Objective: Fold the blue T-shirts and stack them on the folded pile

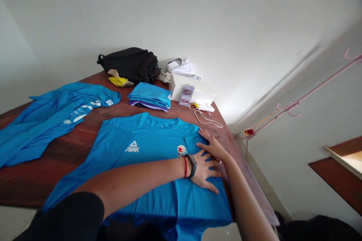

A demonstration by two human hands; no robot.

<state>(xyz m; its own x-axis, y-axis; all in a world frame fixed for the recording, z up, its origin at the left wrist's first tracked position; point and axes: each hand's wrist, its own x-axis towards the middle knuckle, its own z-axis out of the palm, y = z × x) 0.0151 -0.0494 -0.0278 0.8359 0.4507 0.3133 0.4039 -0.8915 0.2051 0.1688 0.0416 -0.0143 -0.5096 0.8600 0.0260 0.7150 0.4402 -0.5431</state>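
A blue T-shirt (141, 158) with a white logo lies front up on the dark wooden table (51, 158), its right sleeve folded in. My left hand (205, 171), with a black watch and a red cord on the wrist, reaches across and lies flat on the shirt's right side, fingers spread. My right hand (212, 144) lies flat just above it on the folded sleeve near the table's right edge, fingers stretched out. Neither hand grips anything.
Another blue shirt (48, 116) lies spread at the left. A folded stack of blue shirts (149, 96) sits behind. A black bag (130, 64), a yellow item (118, 81), a white box (189, 92) and a white cable (207, 118) are at the back. A pink rail (296, 103) runs at the right.
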